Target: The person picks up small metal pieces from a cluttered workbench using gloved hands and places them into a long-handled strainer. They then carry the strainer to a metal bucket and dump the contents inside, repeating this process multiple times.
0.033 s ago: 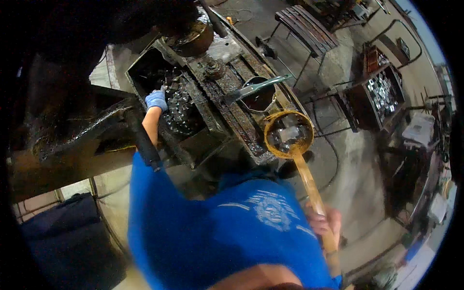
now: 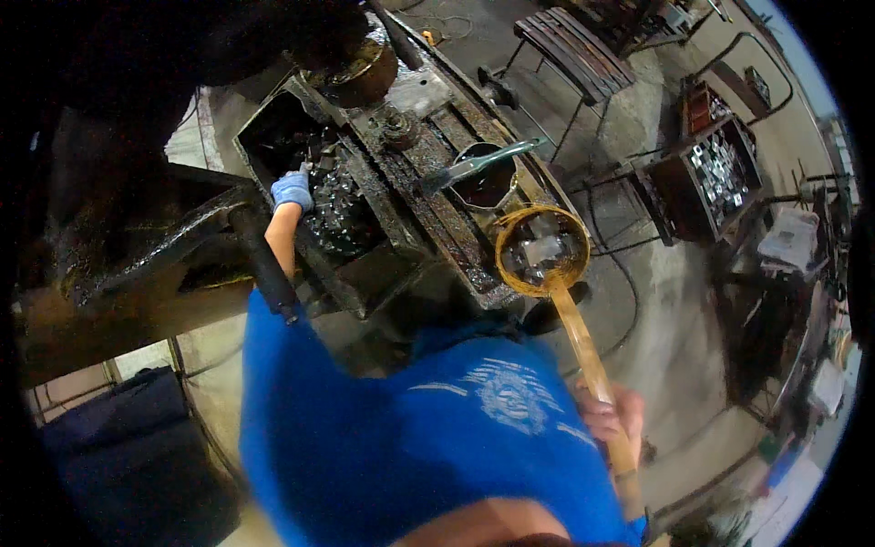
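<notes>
My left hand [image 2: 291, 191], in a blue glove, reaches into an open metal bin [image 2: 374, 269] of dark, oily metal parts [image 2: 342, 214]. Its fingers are curled down among the parts near the bin's upper end, and whatever they pinch is too small to make out. My bare right hand [image 2: 612, 421] is wrapped round the wooden handle of a long-handled round scoop [image 2: 576, 333]. The scoop's yellow-brown, greasy rim lies by the near right corner of the machine bed, and several shiny metal pieces [image 2: 544, 249] sit in it.
A grooved, oily machine bed [image 2: 437, 205] runs beside the bin, carrying a round dark container [image 2: 488, 187] with a greenish-handled brush [image 2: 492, 162] across it. A dark lever [image 2: 264, 260] stands close to my left forearm. Off right are a slatted stool [image 2: 579, 55] and a box of metal blocks [image 2: 720, 173].
</notes>
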`<action>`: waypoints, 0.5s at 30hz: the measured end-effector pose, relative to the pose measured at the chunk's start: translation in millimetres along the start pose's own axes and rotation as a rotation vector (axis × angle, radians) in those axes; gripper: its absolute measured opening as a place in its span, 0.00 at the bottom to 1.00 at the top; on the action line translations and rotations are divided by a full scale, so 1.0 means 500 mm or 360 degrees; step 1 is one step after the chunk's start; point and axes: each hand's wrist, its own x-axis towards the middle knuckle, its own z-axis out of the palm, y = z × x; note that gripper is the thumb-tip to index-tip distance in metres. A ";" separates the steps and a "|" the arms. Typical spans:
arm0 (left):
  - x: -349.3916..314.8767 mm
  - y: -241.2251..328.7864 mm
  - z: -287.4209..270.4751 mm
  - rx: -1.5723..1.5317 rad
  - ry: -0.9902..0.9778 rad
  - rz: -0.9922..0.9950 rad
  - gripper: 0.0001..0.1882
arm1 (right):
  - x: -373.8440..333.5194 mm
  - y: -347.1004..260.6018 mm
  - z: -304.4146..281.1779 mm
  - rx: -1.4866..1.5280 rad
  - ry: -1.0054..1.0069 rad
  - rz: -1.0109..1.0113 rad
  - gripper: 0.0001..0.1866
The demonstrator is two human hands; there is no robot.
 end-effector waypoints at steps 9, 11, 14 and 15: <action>-0.016 0.011 -0.015 0.0085 0.0050 0.0164 0.28 | 0.005 0.004 0.003 0.0065 -0.0084 0.0020 0.37; -0.014 0.014 -0.014 0.0142 0.0089 0.0200 0.26 | 0.006 0.010 0.008 0.0080 -0.0079 0.0001 0.36; 0.013 0.007 0.004 0.0266 0.0177 0.0232 0.22 | 0.006 0.017 0.010 0.0076 -0.0067 -0.0015 0.36; -0.017 -0.002 -0.002 0.0229 0.0249 0.0204 0.22 | 0.006 0.005 0.005 0.0034 -0.0063 0.0022 0.35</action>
